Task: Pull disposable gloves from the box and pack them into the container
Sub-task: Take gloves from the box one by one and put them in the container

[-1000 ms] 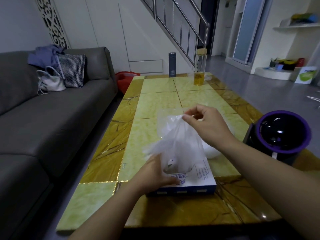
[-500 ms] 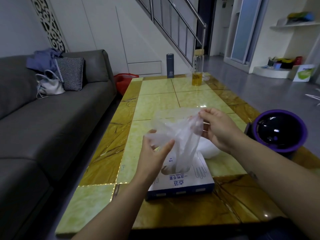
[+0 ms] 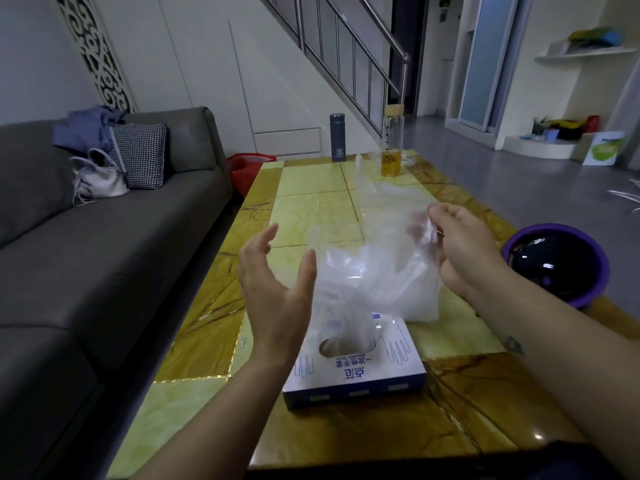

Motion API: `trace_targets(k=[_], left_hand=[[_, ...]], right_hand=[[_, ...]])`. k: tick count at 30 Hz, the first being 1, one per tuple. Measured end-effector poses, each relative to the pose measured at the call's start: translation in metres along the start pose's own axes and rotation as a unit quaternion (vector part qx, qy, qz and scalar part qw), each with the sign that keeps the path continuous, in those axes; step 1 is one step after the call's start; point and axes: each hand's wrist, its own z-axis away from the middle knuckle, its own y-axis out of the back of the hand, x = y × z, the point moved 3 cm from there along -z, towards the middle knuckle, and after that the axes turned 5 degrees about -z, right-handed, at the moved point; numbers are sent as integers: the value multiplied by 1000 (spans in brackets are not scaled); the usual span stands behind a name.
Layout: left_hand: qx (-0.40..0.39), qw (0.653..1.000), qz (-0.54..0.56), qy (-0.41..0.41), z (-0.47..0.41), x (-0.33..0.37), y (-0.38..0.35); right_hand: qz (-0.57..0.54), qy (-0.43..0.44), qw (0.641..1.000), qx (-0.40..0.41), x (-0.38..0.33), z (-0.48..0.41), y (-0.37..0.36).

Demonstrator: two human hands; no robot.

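One clear glove (image 3: 377,271), pinched by right hand (image 3: 464,251), hanging below the pinch toward box (image 3: 353,372); left hand (image 3: 273,282) spread, empty. Risk: next glove (image 3: 346,327) (poking from slot) may drag out too.

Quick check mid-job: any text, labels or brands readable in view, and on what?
Glove box: blue Chinese print, upside down to camera; small line looks like "一次性手套", big characters unclear.
Grey flask: pale logo, too small to read.
Green-and-white sign: wording blurred.
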Motion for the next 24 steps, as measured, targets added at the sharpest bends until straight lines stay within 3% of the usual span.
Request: trace_targets(k=[2,3,6,9,12,15,18,21,24], left_hand=[[-27,995,-56,-77,-13,16,1],[-79,991,-72,-81,-18,23,-3],[-300,949,-92,12,-28,33,-20],[-403,911,35,83,-36,43,-31],[-398,873,171,223,-44,43,-36],[-381,810,280,347,-43,37,-38],[-334,779,341,407,-44,29,-37],[-232,755,413,453,-50,25,-36],[-151,750,446,464,-59,23,-41]], right_hand=[[-14,-2,1000,-22,-1,3,-6],[-16,1,999,-37,-1,5,-9],[-1,19,996,-91,-4,11,-22],[16,36,990,-134,-11,16,-33],[91,80,983,-141,-18,16,-37],[193,112,969,-110,-20,11,-29],[231,75,969,-53,-14,6,-13],[208,44,977,22,-8,13,-1],[136,-67,988,14,11,30,1]])
